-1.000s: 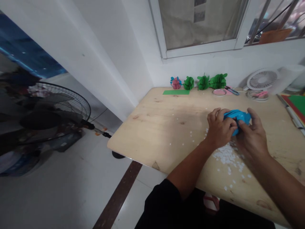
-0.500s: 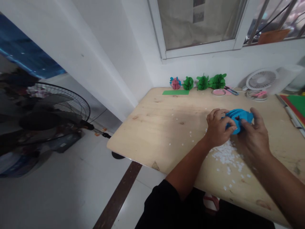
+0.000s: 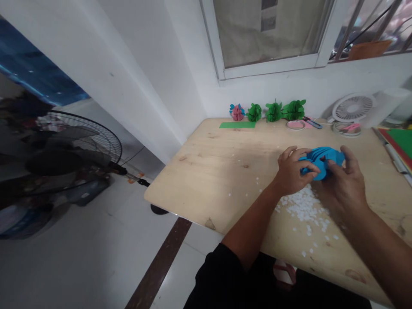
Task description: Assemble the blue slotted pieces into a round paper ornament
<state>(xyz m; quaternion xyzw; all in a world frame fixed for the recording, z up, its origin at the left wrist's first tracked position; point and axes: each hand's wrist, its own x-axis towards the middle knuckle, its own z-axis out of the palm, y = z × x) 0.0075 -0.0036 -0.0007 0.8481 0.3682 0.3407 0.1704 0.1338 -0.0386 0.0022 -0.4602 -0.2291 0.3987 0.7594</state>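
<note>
Nearest you, at 6 o'clock from your hands: a scatter of small white paper scraps (image 3: 305,210) on the pale wooden tabletop (image 3: 225,167), just below both wrists.

Your left hand (image 3: 291,171) and right hand (image 3: 346,184) meet right of table centre, both on the blue layered paper piece (image 3: 322,159). It sits between them, low over the wood; can't tell if it touches.
- Left fingers are curled over its 9 o'clock side, with the thumb pressed against it.
- Right thumb and index finger pinch its 3 o'clock edge. The other right fingers are hidden, can't tell.

At 3 o'clock, by the table edge: a stack of flat coloured paper sheets (image 3: 402,141).

Far edge, along the wall:
- 12 o'clock: a round pink-rimmed lid (image 3: 296,125).
- 11 o'clock: a row of green paper balls (image 3: 274,111), a pink-and-blue paper ball (image 3: 237,112) and a flat green paper strip (image 3: 237,124) in front of it.
- 1 o'clock: a small white desk fan (image 3: 353,107).

Off the table at 9 o'clock, on the floor: a black wire-caged standing fan (image 3: 80,141).
</note>
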